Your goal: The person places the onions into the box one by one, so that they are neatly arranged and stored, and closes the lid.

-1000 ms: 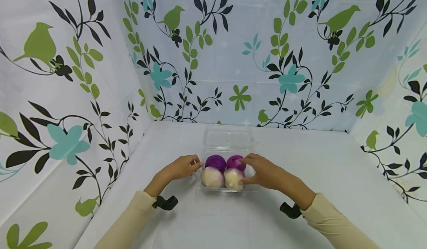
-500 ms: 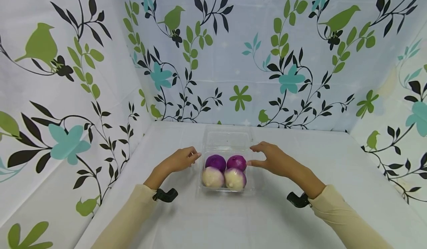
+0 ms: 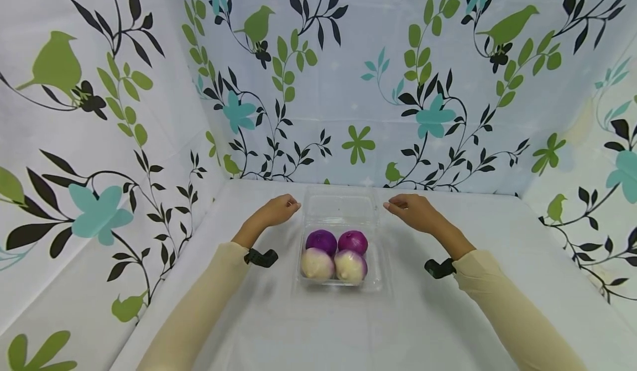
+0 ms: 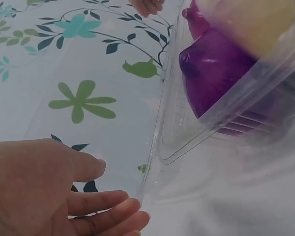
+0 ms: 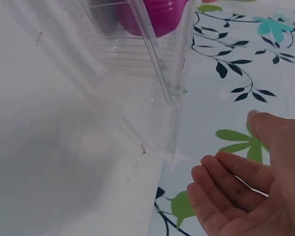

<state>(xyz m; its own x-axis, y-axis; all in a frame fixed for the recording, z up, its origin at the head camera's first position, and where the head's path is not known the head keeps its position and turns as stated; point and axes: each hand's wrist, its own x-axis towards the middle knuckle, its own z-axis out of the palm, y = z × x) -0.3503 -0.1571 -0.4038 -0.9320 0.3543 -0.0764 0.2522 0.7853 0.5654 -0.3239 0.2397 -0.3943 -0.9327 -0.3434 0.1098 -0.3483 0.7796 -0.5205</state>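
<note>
A clear plastic clamshell box [image 3: 374, 257] stands mid-table with its lid [image 3: 340, 208] folded open toward the back. Inside sit several turnips: a dark purple turnip [image 3: 321, 242] and a magenta turnip [image 3: 353, 242] behind, a white turnip [image 3: 317, 264] and a white turnip with a purple side [image 3: 350, 266] in front. My left hand [image 3: 278, 209] hovers left of the lid, fingers loosely extended and holding nothing; whether its fingertips touch the lid's edge I cannot tell. On the other side, my right hand [image 3: 413, 212] hangs just off the lid's right edge, its fingers [image 5: 221, 196] relaxed and bare.
A white cloth [image 3: 318, 332] covers the table. Behind it rises a curtain [image 3: 318, 100] printed with birds and leaves, and similar cloth [image 3: 99, 155] hangs at the left side. Each wrist carries a black camera mount [image 3: 261, 257].
My right hand has let go of the white turnip at the front right, drawn off to the right, then moved back beside the lid. The left hand has moved back along the box's left side.
</note>
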